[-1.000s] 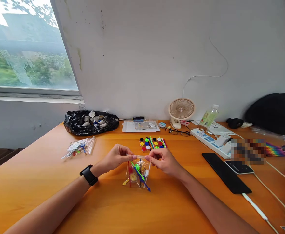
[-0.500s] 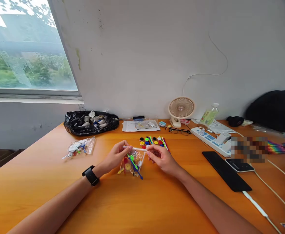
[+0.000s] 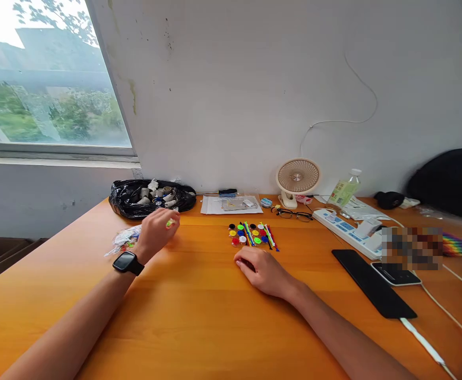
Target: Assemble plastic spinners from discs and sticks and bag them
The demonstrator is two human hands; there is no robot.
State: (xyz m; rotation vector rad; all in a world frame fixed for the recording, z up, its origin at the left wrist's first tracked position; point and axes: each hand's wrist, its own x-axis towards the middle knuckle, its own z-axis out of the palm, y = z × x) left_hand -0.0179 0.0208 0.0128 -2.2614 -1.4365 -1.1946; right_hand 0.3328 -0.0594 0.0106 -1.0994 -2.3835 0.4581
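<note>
While your right hand (image 3: 263, 271) lies half-curled near coloured discs (image 3: 241, 233), your left hand (image 3: 156, 232) half-hides a green piece (image 3: 170, 223). Whether pinched, you can't tell.

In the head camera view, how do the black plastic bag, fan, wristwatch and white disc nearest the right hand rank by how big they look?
Largest to smallest:
1. Black plastic bag
2. Fan
3. Wristwatch
4. White disc nearest the right hand

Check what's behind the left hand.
Beyond the left hand, a clear bag with coloured pieces shows partly; its right end is covered. A green bit shows at the hand; the rest is hidden.
</note>
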